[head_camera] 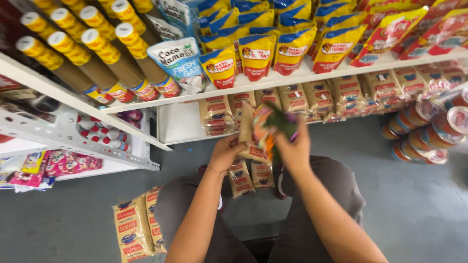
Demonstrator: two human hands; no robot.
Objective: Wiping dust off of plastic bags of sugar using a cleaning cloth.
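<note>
Hands x2: L hand [225, 153] + R hand [292, 148] grip sugar packs [253, 146] | 2 packs on floor [139, 229]

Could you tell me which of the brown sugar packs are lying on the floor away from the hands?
The two sugar packs at lower left, beside the knee; the others sit shelved or in hand.
</note>
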